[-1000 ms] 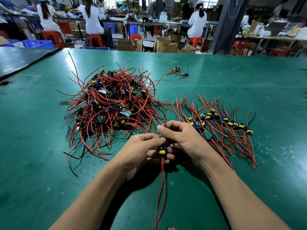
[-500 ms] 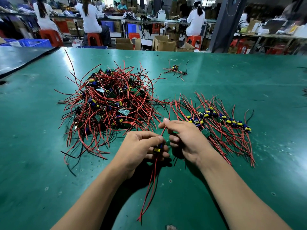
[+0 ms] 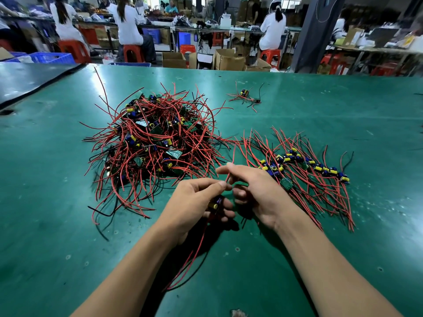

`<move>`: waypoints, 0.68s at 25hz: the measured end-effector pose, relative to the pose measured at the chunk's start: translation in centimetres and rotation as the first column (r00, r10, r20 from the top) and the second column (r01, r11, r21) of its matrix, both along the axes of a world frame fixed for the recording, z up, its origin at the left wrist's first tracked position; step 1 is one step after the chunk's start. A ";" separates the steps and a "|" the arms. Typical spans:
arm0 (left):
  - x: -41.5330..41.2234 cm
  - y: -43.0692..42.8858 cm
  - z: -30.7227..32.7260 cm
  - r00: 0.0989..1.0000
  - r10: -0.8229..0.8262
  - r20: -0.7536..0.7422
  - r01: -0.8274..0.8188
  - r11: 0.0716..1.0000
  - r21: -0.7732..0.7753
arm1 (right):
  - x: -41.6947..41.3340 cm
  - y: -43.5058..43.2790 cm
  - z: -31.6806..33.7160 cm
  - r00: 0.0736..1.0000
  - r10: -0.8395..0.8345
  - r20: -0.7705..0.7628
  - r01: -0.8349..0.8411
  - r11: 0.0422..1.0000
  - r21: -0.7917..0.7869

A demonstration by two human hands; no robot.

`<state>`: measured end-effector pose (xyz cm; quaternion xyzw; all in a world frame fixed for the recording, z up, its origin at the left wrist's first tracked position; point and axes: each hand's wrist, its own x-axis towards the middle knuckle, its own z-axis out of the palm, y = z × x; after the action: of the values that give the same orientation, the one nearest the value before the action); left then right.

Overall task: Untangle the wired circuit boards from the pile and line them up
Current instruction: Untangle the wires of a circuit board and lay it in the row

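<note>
A tangled pile [image 3: 151, 145] of small green circuit boards with red and black wires lies left of centre on the green table [image 3: 45, 213]. To its right a row of lined-up boards [image 3: 304, 165] runs diagonally, wires fanned out. My left hand [image 3: 196, 202] grips one wired board [image 3: 214, 203] with a yellow and blue part showing between the fingers; its wires trail toward me. My right hand [image 3: 254, 191] pinches a red wire [image 3: 231, 165] rising from that board, just above the left thumb.
A small separate cluster of wired boards [image 3: 246, 96] lies further back on the table. A dark mat [image 3: 27, 78] covers the far left corner. Beyond the table edge, people sit on red stools at benches among cardboard boxes [image 3: 229, 59].
The board's trailing wires swung from straight down toward the lower left. My right hand loosened from the board and now pinches a single red wire; both hands stayed put.
</note>
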<state>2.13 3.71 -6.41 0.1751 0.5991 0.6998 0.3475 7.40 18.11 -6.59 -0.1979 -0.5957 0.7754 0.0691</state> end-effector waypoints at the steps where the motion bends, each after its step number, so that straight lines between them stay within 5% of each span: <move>1: 0.1 0.1 0.0 1.000 0.025 -0.011 -0.025 1.000 0.008 | 0.1 -0.4 -0.2 0.999 0.051 -0.002 -0.051 0.999 -0.003; 4: 0.3 0.2 -0.1 0.995 0.097 -0.024 -0.097 0.995 0.022 | 0.2 -1.0 -0.5 0.998 0.063 0.029 -0.064 0.998 0.025; 9: 0.6 0.3 -0.1 0.994 0.098 -0.041 -0.097 0.995 0.025 | -0.1 0.5 -0.6 0.981 -0.194 -0.029 0.196 0.966 0.169; 13: 0.6 0.1 -0.1 0.996 0.065 -0.056 -0.064 0.998 0.023 | -0.4 1.2 -0.1 0.944 -0.325 -0.057 0.315 0.939 -0.141; 17: 0.4 0.0 0.0 0.999 0.027 -0.043 -0.026 0.999 0.021 | -0.4 1.7 0.8 0.958 -0.286 -0.017 0.231 0.807 -0.543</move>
<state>2.57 3.71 -6.45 0.1858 0.6017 0.7065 0.3231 6.98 19.80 -5.78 -0.2503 -0.3188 0.9026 0.1453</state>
